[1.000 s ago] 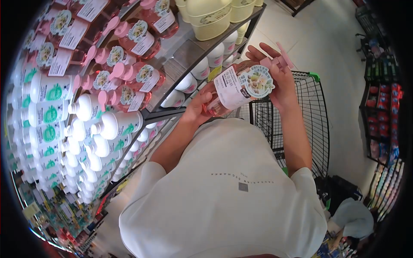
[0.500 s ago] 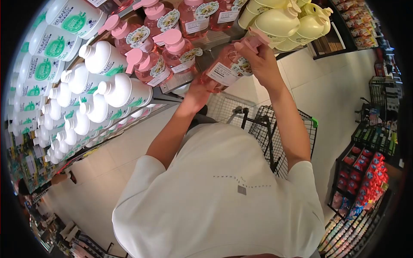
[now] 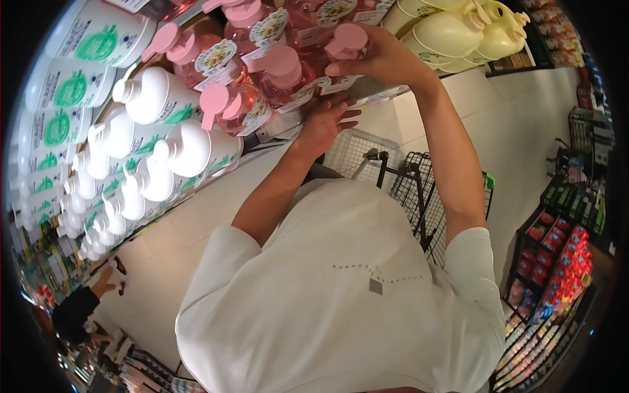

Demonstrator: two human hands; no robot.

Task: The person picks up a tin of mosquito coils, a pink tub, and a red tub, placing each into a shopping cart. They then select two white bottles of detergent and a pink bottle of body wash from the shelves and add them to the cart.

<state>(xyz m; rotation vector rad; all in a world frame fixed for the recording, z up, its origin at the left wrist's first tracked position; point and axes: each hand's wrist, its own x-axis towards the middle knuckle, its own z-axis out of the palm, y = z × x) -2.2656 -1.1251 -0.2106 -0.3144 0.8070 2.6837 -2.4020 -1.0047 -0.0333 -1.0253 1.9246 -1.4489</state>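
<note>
In the head view, my right hand (image 3: 383, 60) is wrapped round the neck of a pink pump bottle (image 3: 347, 43) at the right end of the pink row on the shelf. Its body is largely hidden behind my fingers and thumb. My left hand (image 3: 327, 122) is open, fingers spread, just below the shelf's front edge and close to that bottle. Directly left stand more clear pink bottles with pink pump heads, among them a front one (image 3: 283, 69) and a corner one (image 3: 226, 105). They carry round picture tags and white labels.
White jugs with green labels (image 3: 190, 149) fill the shelf to the left. Pale yellow bottles (image 3: 445, 36) stand on the right. A black wire shopping cart (image 3: 419, 190) is below my right arm. A rack of red packages (image 3: 557, 262) stands at right. Another person (image 3: 82, 311) is at lower left.
My right hand has moved the pink pump bottle up and back among the others on the shelf. My left hand has come off the bottle's base, its fingers now spread.
</note>
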